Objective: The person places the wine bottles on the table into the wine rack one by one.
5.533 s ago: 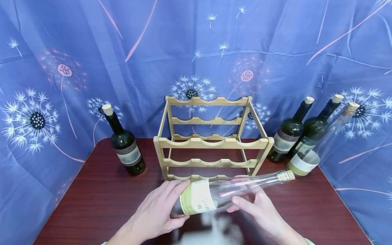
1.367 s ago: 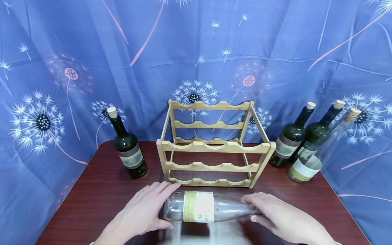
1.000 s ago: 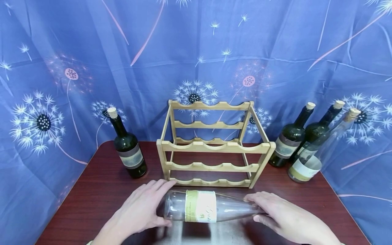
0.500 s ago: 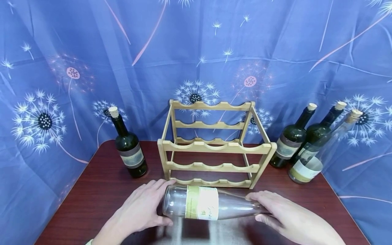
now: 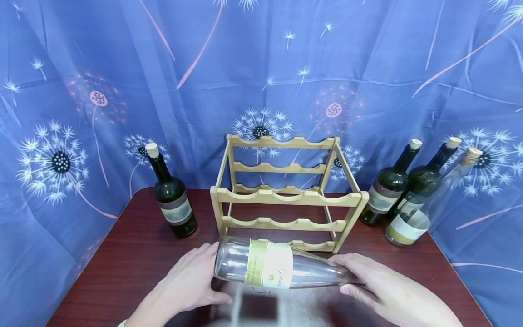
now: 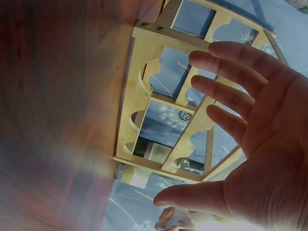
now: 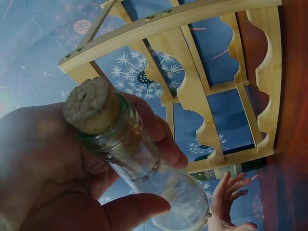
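A clear glass bottle (image 5: 282,267) with a white and yellow-green label lies sideways in the air, just in front of the wooden wine rack (image 5: 286,198). My right hand (image 5: 386,288) grips its neck; the cork stopper (image 7: 91,107) sticks out past the hand in the right wrist view. Beside the bottle's base is my left hand (image 5: 185,286), thumb and fingers spread. In the left wrist view this left hand (image 6: 272,130) holds nothing, with the rack behind its fingers. The scalloped rails of the rack carry no bottles.
A dark green corked bottle (image 5: 173,204) stands left of the rack. To the right stand two more dark bottles, one in front (image 5: 384,190), and a clear corked bottle (image 5: 408,225). A blue dandelion-print curtain (image 5: 261,54) hangs behind the red-brown table (image 5: 122,254).
The bottle was held at both ends, cork up to the right; later the right hand took the neck from above. Over the last second the base rose towards the rack, clear of the left hand.
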`<state>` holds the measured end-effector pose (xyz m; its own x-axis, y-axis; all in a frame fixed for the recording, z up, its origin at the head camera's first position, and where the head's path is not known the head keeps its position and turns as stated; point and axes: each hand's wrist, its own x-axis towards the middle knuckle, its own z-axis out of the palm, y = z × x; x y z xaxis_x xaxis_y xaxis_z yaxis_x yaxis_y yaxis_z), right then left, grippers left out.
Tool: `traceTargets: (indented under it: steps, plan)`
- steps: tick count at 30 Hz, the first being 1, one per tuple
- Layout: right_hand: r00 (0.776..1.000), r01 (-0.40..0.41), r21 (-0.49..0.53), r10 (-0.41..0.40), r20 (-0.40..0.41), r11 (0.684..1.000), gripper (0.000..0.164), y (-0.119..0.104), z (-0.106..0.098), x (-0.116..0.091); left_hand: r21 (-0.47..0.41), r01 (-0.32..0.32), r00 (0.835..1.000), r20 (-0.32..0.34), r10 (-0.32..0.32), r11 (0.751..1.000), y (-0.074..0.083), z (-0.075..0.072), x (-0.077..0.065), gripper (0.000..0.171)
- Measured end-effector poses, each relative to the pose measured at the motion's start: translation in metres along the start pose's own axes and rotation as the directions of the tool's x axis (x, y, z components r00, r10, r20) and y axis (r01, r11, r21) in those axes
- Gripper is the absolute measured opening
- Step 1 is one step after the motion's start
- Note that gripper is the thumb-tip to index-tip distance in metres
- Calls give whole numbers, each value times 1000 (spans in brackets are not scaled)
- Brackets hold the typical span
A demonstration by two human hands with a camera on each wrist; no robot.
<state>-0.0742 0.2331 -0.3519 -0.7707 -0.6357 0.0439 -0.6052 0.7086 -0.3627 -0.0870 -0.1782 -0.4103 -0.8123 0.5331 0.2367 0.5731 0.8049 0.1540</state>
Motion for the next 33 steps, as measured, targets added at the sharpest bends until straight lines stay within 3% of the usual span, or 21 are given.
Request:
traceTargets:
  steps: [7,13,18,21,27,33]
  plan:
    - [1000,-16,40,17,-4,999,40,-3,1,1,-2,-30,999,-22,30,1000,2,5,-2,95]
    - [999,-6,68,9,-37,998,41,-6,3,3,37,-33,998,-57,35,999,3,7,-4,110]
    - [1000,11,184,-7,-22,983,41,-8,6,8,53,-71,994,-82,75,996,4,7,-5,96]
    - [999,31,212,-20,-51,977,42,-10,8,10,67,-70,995,-66,75,995,5,6,-5,92]
    - [996,58,294,-34,-87,954,38,-16,9,16,36,-27,1000,2,27,999,7,4,-4,106]
    - [987,146,419,-106,-117,896,38,-22,11,26,20,-20,1000,15,19,1000,8,4,-3,109]
